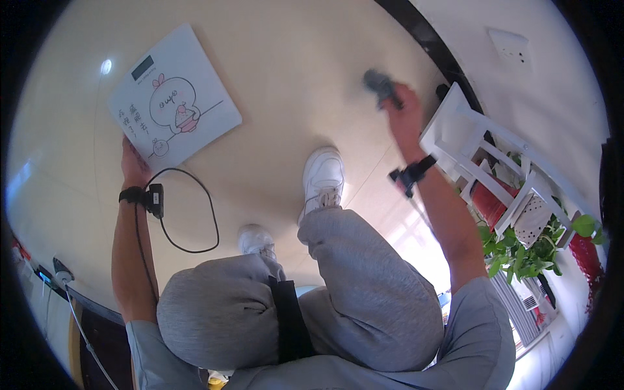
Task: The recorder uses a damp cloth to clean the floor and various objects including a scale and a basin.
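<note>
A white bathroom scale [209, 105] with a small dark display and a pink-and-black cartoon print is tilted out to the left, over the floor. My left hand [135, 158] grips its near-left edge, with most of the fingers hidden beneath it. To the right, my right hand [403, 113] is closed around a small dark object [382, 87], too blurred to identify. A black strap with a small device [155, 201] circles my left wrist, and a black cable loops from it. Another strapped device [412, 174] sits on my right wrist.
Glossy beige tiles [282, 63] spread below, around my white shoes [324, 175]. At right, a white slatted stand [480, 134] bears leafy plants [524, 258] and pots against the wall, beneath a wall socket [509, 47]. A white cord [80, 324] hangs at lower left.
</note>
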Action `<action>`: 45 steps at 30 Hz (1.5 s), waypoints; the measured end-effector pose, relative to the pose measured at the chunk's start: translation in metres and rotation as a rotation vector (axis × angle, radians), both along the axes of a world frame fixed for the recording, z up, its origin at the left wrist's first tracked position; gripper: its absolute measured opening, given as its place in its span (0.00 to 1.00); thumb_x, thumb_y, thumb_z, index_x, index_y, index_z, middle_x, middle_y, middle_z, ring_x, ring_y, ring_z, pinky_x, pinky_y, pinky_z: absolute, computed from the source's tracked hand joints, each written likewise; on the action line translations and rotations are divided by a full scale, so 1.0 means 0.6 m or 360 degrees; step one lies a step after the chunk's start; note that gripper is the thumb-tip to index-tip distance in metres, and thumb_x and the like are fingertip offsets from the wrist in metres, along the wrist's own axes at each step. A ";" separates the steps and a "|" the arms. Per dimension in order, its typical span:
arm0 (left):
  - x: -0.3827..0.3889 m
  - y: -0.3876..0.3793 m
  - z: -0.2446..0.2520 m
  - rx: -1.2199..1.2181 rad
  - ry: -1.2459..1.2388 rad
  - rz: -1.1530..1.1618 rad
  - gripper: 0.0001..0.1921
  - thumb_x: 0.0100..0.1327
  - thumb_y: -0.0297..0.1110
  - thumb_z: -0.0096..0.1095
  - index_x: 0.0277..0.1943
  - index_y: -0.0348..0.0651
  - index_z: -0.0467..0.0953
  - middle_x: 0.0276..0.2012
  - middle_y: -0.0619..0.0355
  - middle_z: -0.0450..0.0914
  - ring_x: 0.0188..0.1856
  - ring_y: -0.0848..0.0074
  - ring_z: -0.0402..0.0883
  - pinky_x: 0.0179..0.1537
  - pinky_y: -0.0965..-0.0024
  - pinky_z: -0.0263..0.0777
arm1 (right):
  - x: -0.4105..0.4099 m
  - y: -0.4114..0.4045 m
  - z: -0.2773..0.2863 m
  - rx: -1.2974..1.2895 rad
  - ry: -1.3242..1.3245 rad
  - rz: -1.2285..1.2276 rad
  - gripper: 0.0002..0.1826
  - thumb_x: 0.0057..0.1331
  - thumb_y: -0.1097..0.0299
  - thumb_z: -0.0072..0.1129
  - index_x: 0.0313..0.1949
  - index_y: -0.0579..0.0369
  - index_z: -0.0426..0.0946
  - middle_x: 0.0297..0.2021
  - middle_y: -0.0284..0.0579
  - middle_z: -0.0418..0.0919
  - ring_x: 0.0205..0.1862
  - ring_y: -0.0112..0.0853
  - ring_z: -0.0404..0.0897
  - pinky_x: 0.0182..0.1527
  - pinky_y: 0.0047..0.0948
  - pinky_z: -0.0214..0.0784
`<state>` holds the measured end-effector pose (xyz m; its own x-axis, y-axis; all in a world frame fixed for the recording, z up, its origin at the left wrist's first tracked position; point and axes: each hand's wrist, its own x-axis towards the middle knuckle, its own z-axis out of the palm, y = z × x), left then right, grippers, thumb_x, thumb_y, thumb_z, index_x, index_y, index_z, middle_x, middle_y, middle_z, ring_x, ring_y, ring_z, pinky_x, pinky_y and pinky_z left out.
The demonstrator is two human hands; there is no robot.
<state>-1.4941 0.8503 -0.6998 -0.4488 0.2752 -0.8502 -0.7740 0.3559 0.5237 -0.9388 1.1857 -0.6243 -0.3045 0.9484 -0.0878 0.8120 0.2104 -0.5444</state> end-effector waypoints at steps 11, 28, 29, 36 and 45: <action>0.005 0.009 -0.003 -0.0148 0.0138 0.0007 0.26 0.77 0.53 0.46 0.63 0.42 0.72 0.58 0.56 0.80 0.58 0.69 0.78 0.61 0.64 0.72 | -0.034 -0.073 -0.053 0.0245 -0.0002 0.0350 0.17 0.54 0.71 0.68 0.44 0.59 0.81 0.51 0.45 0.78 0.50 0.47 0.75 0.55 0.41 0.71; 0.037 0.037 0.005 -0.0089 0.0042 -0.0014 0.26 0.77 0.55 0.43 0.62 0.43 0.73 0.55 0.60 0.82 0.53 0.74 0.81 0.51 0.69 0.77 | 0.048 -0.194 -0.013 0.0131 -0.0131 -0.0521 0.14 0.63 0.66 0.67 0.43 0.61 0.80 0.42 0.45 0.79 0.42 0.37 0.81 0.46 0.33 0.73; 0.044 0.038 -0.012 -0.0106 0.0014 -0.0034 0.26 0.77 0.56 0.44 0.61 0.44 0.74 0.54 0.61 0.83 0.52 0.75 0.82 0.49 0.71 0.77 | 0.055 -0.202 -0.020 0.0177 -0.0299 -0.0441 0.14 0.63 0.65 0.68 0.44 0.61 0.80 0.44 0.46 0.79 0.42 0.40 0.81 0.46 0.35 0.73; -0.014 0.004 -0.004 -0.0242 0.0115 -0.0021 0.23 0.77 0.55 0.45 0.59 0.46 0.76 0.49 0.64 0.84 0.45 0.80 0.82 0.41 0.76 0.75 | -0.039 -0.197 -0.008 -0.0234 -0.0054 -0.0067 0.14 0.62 0.70 0.68 0.45 0.63 0.80 0.51 0.45 0.77 0.44 0.42 0.82 0.47 0.33 0.76; -0.033 -0.014 -0.012 -0.0135 0.0000 0.0055 0.22 0.77 0.54 0.46 0.55 0.46 0.78 0.44 0.65 0.85 0.42 0.83 0.82 0.39 0.79 0.74 | -0.211 -0.193 0.000 -0.0362 0.0168 0.1147 0.15 0.53 0.78 0.64 0.42 0.54 0.82 0.49 0.38 0.77 0.54 0.40 0.73 0.58 0.35 0.71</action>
